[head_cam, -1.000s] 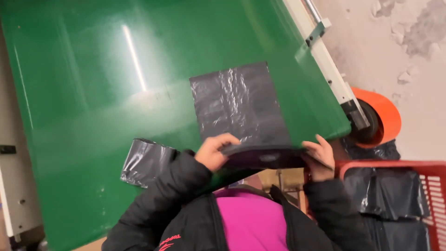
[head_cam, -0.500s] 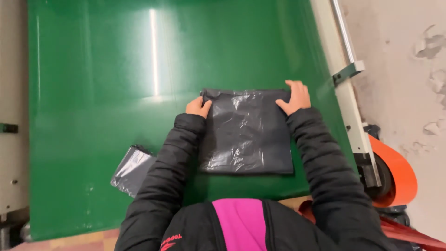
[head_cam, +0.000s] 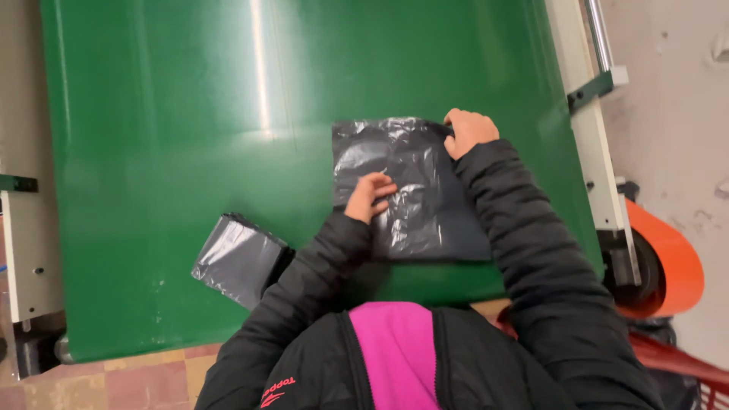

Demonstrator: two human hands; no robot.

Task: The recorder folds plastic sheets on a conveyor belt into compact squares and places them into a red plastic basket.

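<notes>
A flat dark grey plastic mailer bag lies on the green conveyor belt in front of me. My left hand rests palm down on the bag's middle, fingers spread. At the bag's top right corner my right hand has its fingers curled over the edge. A second dark grey plastic bag lies on the belt to the lower left, partly hidden under my left sleeve.
A white metal side rail runs along the belt's right edge, with an orange roller guard below it. A red basket edge shows at lower right. A white frame part stands left of the belt, above tiled floor.
My left hand has slid from the bag's top left corner down onto its middle. The right hand stays at the top right corner. The view has shifted closer.
</notes>
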